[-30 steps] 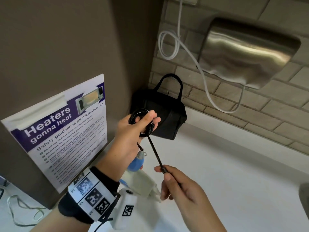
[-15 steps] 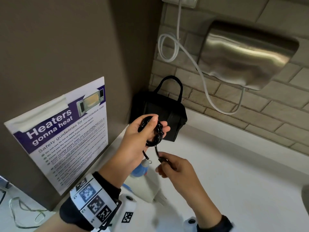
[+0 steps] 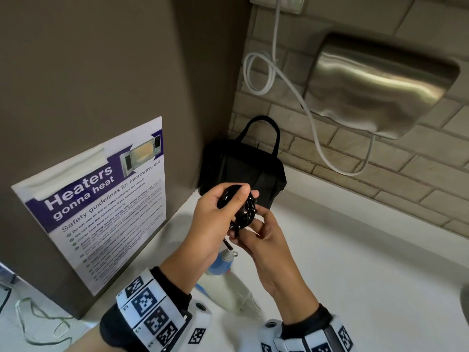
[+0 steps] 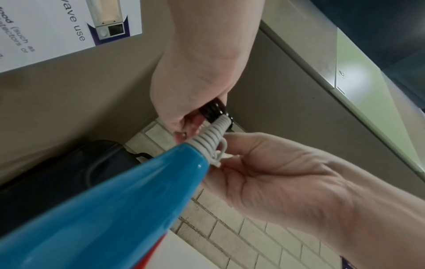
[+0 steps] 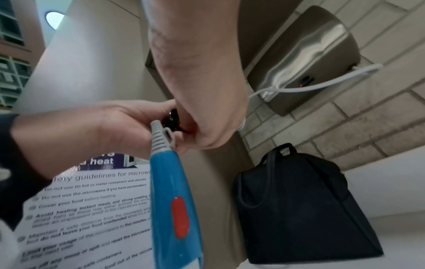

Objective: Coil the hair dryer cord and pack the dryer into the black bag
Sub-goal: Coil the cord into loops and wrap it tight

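My left hand (image 3: 223, 207) grips a tight coil of black cord (image 3: 245, 212) above the counter, thumb laid over its top. My right hand (image 3: 253, 232) pinches the loose end of the cord at the bottom of the coil. Below them hangs the hair dryer (image 3: 228, 278), with a blue handle (image 5: 170, 200), a red switch (image 5: 180, 217), a white body and a grey strain relief (image 4: 211, 138). The black bag (image 3: 243, 168) stands in the corner behind the hands, its handle (image 3: 264, 128) upright. I cannot see whether the bag is open.
A brown cabinet side (image 3: 101, 72) with a microwave safety poster (image 3: 101, 199) is close on the left. A steel hand dryer (image 3: 380, 85) with a white cable (image 3: 291, 90) hangs on the brick wall. The white counter (image 3: 355, 250) runs to the right.
The straight length of cord between my hands has been wound in. My right hand rose from lower down to the coil, and both hands now meet in front of the bag.
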Motion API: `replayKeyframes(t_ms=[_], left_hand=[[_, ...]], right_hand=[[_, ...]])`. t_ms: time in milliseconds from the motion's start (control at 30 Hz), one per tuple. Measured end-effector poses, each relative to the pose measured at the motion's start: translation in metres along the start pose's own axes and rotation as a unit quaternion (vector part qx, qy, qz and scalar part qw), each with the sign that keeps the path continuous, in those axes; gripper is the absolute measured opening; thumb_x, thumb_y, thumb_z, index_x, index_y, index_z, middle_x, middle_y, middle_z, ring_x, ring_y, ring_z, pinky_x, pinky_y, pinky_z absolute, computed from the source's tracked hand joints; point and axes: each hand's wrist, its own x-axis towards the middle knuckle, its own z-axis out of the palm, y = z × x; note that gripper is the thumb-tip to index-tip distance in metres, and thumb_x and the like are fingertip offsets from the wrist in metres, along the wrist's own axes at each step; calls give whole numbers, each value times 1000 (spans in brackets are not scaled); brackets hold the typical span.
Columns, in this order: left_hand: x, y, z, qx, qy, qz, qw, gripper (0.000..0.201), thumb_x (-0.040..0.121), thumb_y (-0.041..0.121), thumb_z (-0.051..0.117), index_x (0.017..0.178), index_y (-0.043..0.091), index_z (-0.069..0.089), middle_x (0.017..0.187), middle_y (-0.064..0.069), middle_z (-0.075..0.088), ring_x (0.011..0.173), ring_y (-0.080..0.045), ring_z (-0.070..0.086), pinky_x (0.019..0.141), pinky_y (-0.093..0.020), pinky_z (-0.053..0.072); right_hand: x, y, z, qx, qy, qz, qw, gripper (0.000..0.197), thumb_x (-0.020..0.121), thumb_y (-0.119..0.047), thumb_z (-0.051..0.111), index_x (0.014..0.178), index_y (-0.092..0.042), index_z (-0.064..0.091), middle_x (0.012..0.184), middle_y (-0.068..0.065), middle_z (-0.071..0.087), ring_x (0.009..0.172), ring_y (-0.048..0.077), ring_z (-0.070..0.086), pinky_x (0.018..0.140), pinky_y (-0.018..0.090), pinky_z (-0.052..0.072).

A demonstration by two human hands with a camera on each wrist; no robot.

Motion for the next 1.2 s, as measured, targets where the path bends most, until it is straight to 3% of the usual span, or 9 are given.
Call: replayKeyframes(t_ms=[167,300,367,467,567,667,800,1067,1200], left_hand=[[6,-6,-5,29,38,30,998,12,90,27,62,98,24,70,101,12,74,69,6,59,56,-8,44],[5,-9,-2,46,22,28,998,10,88,33,62,90,34,72,103,6,74,82,-4,64,56,-11,45],[6,-9,-1,47,19,26,998,10,89,33,61,90,32,71,102,7,74,84,-5,66,56,-11,46],[9,-9,-1,50,11,24,998,12,91,33,59,95,26,68,100,12,75,86,-3,67,65,-16,50],[10,-9,-3,57,1,19,998,12,91,33,60,97,25,68,100,11,75,90,-7,67,77,-27,53],[13,-6,-9,46,-12,6,999,12,87,30,66,94,22,71,94,5,75,86,-9,68,76,-22,53],[15,-6,-14,16,-7,-9,1000,9,83,26,70,90,22,72,78,5,73,76,-5,68,66,-14,50],[19,-5,-18,-18,-11,13,1000,15,82,24,68,95,16,70,76,6,73,74,-5,67,67,-15,51],[21,-7,-21,-67,-29,-36,997,26,75,30,67,96,17,70,84,1,73,79,-10,68,71,-19,55]], right_hand=[[-7,-1,-5,-97,-23,-51,994,46,93,7,48,122,-26,62,92,-4,69,76,7,61,70,20,53],[-11,1,-8,-159,-23,-63,985,42,93,4,48,116,-25,68,89,-2,70,72,5,59,68,19,50],[-12,2,-8,-169,-18,-70,983,40,94,3,47,115,-24,68,88,-1,70,71,4,59,68,19,49],[-10,3,-11,-141,-11,-77,987,40,95,5,46,118,-21,66,93,3,69,73,5,58,70,21,50],[-8,5,-11,-101,-6,-80,992,36,95,6,46,114,-18,67,82,-3,66,72,8,56,70,22,50],[-7,7,-9,-83,5,-85,993,37,94,10,44,110,-16,66,78,1,64,71,11,56,68,21,50],[-7,9,-4,-76,12,-96,992,43,93,13,41,105,-20,66,81,2,64,71,13,56,68,21,51],[-7,9,3,1,7,-84,996,39,94,11,41,104,-15,67,85,-5,71,70,7,60,69,19,52],[-3,9,4,62,15,-50,997,38,94,11,40,106,-13,66,85,-4,70,70,6,59,68,19,50]])
